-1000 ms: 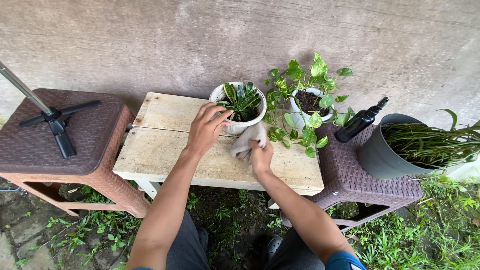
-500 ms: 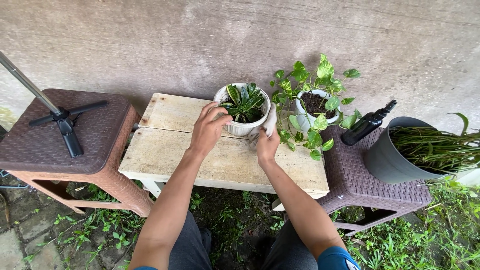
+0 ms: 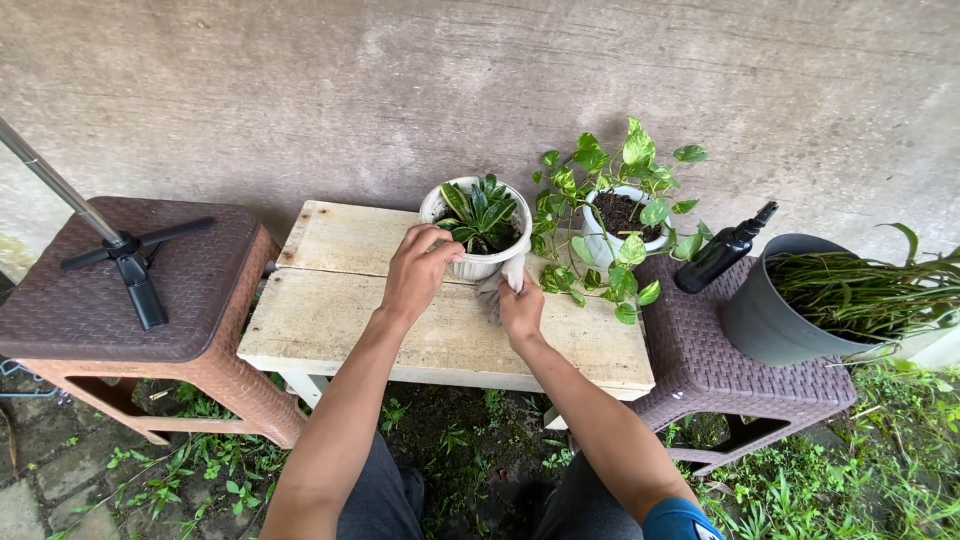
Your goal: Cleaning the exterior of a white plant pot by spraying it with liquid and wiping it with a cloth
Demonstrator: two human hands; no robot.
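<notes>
Both hands slid lower on the white pot at the table back: left hand cups its side to steady it, right hand w/ grip pinching a grey cloth vs the wall.

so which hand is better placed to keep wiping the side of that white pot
Right. The right hand already holds the grey cloth pressed against the white pot. The left hand is bare and grips the pot's other side, so it looks better suited to steadying it.
</notes>
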